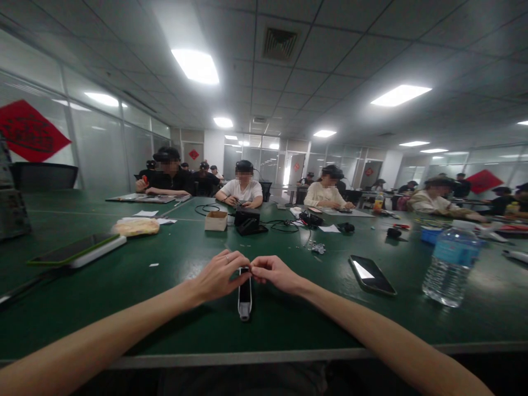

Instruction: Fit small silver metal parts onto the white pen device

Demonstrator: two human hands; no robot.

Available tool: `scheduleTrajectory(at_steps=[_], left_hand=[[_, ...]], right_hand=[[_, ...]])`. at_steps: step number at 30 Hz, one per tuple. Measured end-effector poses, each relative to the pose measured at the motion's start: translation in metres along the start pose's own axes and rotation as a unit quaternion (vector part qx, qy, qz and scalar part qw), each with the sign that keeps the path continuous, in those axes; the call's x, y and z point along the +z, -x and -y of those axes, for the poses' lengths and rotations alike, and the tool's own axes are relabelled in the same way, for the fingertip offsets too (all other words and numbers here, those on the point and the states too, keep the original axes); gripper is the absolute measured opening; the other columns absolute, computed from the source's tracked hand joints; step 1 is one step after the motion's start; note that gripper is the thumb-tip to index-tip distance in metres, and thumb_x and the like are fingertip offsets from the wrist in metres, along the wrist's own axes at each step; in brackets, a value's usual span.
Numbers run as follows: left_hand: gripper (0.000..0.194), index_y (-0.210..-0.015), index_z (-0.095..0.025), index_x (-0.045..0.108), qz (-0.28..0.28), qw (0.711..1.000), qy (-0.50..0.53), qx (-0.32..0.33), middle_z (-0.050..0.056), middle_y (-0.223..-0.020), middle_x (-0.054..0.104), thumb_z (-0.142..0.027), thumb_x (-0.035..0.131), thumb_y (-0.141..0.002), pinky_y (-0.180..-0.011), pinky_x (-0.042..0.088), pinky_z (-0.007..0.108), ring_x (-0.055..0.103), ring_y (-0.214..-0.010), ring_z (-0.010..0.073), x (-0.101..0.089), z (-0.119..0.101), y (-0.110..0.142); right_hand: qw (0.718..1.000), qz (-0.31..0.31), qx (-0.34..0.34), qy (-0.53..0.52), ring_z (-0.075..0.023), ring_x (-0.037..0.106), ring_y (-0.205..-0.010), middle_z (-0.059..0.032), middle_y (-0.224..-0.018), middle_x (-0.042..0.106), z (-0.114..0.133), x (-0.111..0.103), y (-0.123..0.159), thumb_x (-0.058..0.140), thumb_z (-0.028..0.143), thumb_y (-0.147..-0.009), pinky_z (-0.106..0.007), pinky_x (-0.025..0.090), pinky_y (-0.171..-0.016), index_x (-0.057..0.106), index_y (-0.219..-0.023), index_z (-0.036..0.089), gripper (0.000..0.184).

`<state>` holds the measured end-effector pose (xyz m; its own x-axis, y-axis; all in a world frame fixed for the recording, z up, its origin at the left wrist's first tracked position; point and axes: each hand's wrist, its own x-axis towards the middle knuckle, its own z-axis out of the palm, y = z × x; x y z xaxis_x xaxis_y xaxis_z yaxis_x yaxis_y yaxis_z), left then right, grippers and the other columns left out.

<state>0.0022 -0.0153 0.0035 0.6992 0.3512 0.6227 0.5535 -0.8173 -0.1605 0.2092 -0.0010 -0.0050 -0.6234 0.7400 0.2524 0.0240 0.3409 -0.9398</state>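
A slim, long white-edged device (245, 308) with a dark inner face and a grey near end lies on the green table in front of me. My left hand (223, 273) reaches over its far end, thumb and fingers closed round it. Beside that end, my right hand (274, 273) is pinched, its fingertips meeting the left ones. Whatever sits between the right fingertips is too small to make out. The fingers hide the device's far end.
A phone (373, 274) and a water bottle (449, 269) stand to the right. Ahead are a small open box (216, 221), a black device (248, 221), cables and a small clear bag (317, 247). A green-edged tablet (78, 248) lies left. Several people sit across the table.
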Motion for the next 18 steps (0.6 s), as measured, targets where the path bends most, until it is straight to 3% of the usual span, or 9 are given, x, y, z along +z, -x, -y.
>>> scheduleTrajectory(at_steps=[18], left_hand=[[0.020,-0.098,-0.018,0.059,-0.012,0.999,0.012,0.040,0.004,-0.091,0.067,-0.027,0.040,-0.097,-0.076,0.042,0.029,0.060,-0.081,0.0145,-0.0014,-0.0004,0.0001]], right_hand=[[1.000,0.010,-0.006,0.004,-0.0088,0.047,-0.059,0.0027,-0.064,0.055,-0.0031,-0.0021,0.0007,0.071,0.053,-0.071,-0.023,0.036,-0.057,0.064,-0.078,0.013,0.041]])
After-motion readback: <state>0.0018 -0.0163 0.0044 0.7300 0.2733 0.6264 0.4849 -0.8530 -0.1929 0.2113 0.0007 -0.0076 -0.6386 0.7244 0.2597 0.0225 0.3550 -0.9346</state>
